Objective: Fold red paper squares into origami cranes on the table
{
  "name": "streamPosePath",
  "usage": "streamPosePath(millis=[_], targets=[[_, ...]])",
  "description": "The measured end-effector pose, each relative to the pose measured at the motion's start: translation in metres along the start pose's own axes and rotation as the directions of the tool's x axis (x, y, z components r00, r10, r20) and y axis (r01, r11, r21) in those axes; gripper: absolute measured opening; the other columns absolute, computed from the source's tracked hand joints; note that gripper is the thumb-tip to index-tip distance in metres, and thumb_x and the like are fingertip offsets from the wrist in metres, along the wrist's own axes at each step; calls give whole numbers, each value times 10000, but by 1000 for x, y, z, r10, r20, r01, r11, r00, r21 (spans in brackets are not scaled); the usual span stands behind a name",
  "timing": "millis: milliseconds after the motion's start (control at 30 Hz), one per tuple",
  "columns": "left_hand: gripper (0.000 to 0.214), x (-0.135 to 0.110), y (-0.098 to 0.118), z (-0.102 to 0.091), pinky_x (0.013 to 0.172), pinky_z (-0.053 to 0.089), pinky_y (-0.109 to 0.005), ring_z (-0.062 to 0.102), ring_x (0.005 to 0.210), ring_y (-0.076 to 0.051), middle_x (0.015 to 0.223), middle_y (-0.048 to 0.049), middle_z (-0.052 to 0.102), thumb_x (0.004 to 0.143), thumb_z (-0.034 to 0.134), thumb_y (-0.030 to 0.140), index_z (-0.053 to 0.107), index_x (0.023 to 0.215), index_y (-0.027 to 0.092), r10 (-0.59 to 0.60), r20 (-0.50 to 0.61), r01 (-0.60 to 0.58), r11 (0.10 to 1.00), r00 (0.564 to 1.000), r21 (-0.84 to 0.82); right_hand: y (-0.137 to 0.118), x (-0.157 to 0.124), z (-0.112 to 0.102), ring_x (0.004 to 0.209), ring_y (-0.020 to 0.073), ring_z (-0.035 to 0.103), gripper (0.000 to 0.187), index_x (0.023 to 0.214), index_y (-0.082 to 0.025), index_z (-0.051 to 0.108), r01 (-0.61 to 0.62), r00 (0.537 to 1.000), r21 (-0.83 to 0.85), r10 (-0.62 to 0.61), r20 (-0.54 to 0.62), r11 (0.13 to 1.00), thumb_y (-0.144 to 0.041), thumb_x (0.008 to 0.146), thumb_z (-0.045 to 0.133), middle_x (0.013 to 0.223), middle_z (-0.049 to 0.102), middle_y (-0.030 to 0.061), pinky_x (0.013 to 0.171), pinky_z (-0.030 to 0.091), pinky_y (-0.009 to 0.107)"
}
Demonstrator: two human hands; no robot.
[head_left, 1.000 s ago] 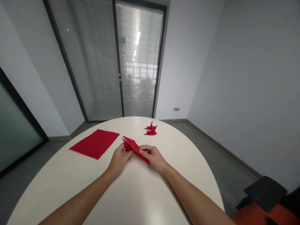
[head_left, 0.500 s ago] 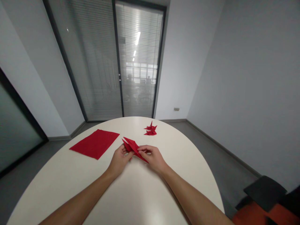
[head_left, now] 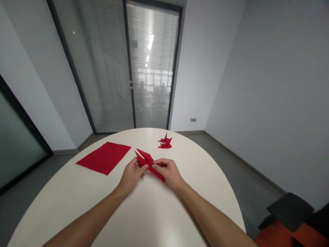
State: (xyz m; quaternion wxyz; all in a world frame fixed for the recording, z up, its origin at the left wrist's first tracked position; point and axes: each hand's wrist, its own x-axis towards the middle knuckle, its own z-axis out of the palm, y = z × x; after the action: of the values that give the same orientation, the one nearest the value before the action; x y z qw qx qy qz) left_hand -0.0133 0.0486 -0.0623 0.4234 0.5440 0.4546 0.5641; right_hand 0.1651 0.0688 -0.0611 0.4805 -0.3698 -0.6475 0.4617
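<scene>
Between my hands is a piece of folded red paper (head_left: 158,174), with two narrow points toward the upper left and a longer end toward the lower right. My left hand (head_left: 131,175) pinches its left side, thumb on top and fingers beneath. On the right side, my right hand (head_left: 168,171) grips the paper near its middle, thumb and fingertips together. My fingers cover part of the folds. The paper is held just above the white table (head_left: 123,219).
A flat red sheet (head_left: 105,157) lies to the left on the round table. Farther back stands a small cluster of folded red paper shapes (head_left: 166,142) with pointed tips. An orange and black chair (head_left: 290,212) is at the lower right, beyond the table edge.
The folded paper has turned and flattened a little between my hands, showing more of its broad face. My left thumb now lies flatter on it. The sheet and the cluster have not moved.
</scene>
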Motion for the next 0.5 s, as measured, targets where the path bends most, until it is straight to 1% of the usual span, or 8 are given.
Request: streamPosePath(millis=[67,167,267,367,400,500], targets=[[374,0,1,0,516,480,-240,639,671,-171,804,-46,704,689,755,425,616,916,162,-7,12,7,1000,1000,-2,2,1,0,704,187,642,323,876,-169,729,-20,1000,20,21,-20,1000,-461,747,784,803,741,60,681,482,320],[375,0,1,0,523,472,-244,624,626,-160,742,-28,690,692,753,434,621,912,160,-15,22,15,1000,1000,-1,3,1,0,680,161,613,341,868,-183,675,-18,999,88,20,-28,996,-467,728,802,785,709,31,646,455,291],[378,0,-1,-1,535,470,-251,616,602,-158,715,-26,688,685,764,432,630,906,156,-26,39,26,1000,999,-2,3,1,1,683,158,619,411,961,-190,648,-47,999,158,48,-2,986,-475,716,812,808,714,29,643,452,285],[394,0,-2,-1,543,469,-254,632,626,-170,744,-43,707,685,774,416,648,946,149,-31,64,31,999,997,-10,5,2,0,685,154,618,463,1072,-182,665,-66,997,144,60,46,987,-473,738,797,839,722,36,647,447,283],[408,-1,-2,0,543,468,-254,639,638,-174,774,-54,719,681,780,412,655,964,146,-31,73,32,999,997,-11,6,2,0,688,152,615,442,1060,-177,683,-68,996,130,60,62,989,-476,751,786,844,723,38,651,445,283],[416,-2,-2,0,546,467,-254,639,641,-173,823,-69,736,675,786,412,677,971,141,-32,96,32,999,995,1,9,3,0,669,145,604,368,916,-167,708,-84,994,149,71,86,985,-499,769,766,807,719,33,646,439,278]])
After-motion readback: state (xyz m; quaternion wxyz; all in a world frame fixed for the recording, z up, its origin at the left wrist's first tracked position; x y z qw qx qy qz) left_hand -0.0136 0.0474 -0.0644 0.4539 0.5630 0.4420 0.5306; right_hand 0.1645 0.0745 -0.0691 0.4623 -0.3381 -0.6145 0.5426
